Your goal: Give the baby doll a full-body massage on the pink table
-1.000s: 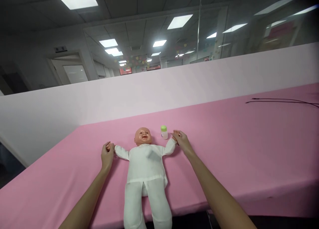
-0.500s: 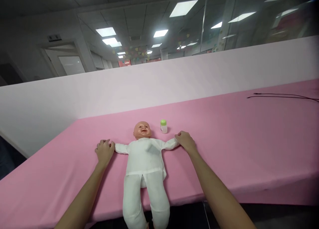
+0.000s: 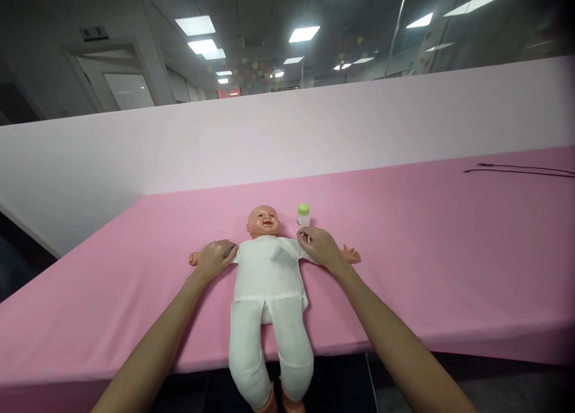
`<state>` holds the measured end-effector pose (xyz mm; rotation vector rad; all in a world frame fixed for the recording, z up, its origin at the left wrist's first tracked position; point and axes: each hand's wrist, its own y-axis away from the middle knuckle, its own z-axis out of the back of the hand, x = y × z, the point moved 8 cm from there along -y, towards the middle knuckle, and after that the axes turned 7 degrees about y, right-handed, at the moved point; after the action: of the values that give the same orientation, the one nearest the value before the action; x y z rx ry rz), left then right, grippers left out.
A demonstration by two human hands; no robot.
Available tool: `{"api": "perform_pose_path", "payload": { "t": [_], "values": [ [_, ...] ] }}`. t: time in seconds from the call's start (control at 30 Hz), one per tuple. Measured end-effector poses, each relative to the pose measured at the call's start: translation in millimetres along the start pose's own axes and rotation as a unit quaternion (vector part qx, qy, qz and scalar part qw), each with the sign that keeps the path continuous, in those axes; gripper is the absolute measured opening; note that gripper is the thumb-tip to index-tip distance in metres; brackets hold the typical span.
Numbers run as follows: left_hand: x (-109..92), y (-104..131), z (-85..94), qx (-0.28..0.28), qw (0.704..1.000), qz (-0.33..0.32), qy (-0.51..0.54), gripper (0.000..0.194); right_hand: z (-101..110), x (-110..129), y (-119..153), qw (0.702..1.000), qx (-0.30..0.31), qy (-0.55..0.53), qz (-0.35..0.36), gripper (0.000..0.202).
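Note:
A baby doll (image 3: 268, 269) in a white top and white trousers lies on its back, arms stretched out to both sides. My left hand (image 3: 218, 257) is closed around the doll's arm on the left, near the shoulder; the doll's small hand (image 3: 193, 258) sticks out past it. On the other side my right hand (image 3: 321, 246) curls over the upper arm by the shoulder, partly hiding the sleeve. Beyond it shows the doll's other hand (image 3: 351, 255). A small clear bottle with a green cap (image 3: 303, 214) stands beside the doll's head, just behind my right fingers.
Pink cloth (image 3: 404, 239) covers the table, and the doll's feet hang over its front edge. Thin black cables (image 3: 521, 169) lie at the far right. A low white wall (image 3: 269, 140) runs along the back, with glass above it.
Both my hands have moved inward along the doll's arms, from the wrists to near the shoulders. The doll's hands now show. The view has shifted slightly.

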<state>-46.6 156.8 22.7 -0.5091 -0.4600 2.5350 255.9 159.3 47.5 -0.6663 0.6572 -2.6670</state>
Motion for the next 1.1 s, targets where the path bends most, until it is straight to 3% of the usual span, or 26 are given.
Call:
{"api": "perform_pose_path", "payload": {
  "t": [0.13,0.33,0.43,0.6,0.73,1.1],
  "values": [
    [-5,-2,0.0,-0.055,0.997,-0.033,-0.030,0.031,-16,18,5,0.999,0.041,0.016,0.031,0.029],
    [-22,1,4.1,-0.122,0.987,-0.095,0.052,0.034,-9,14,2,0.999,0.033,0.019,0.009,0.029],
    [-26,5,13.2,-0.152,0.980,-0.088,0.094,0.030,-9,19,2,0.999,0.041,0.020,0.026,0.026],
    [-34,2,17.4,-0.132,0.976,-0.098,0.139,0.022,-10,22,2,0.998,0.029,0.003,0.051,0.024],
    [-28,-4,12.8,-0.111,0.977,-0.083,0.162,0.026,-11,18,-1,0.999,0.031,0.007,0.041,0.025],
    [-18,2,10.2,-0.100,0.988,0.003,0.114,0.035,-17,22,5,0.999,0.043,-0.025,0.008,0.027]
  ]
}}
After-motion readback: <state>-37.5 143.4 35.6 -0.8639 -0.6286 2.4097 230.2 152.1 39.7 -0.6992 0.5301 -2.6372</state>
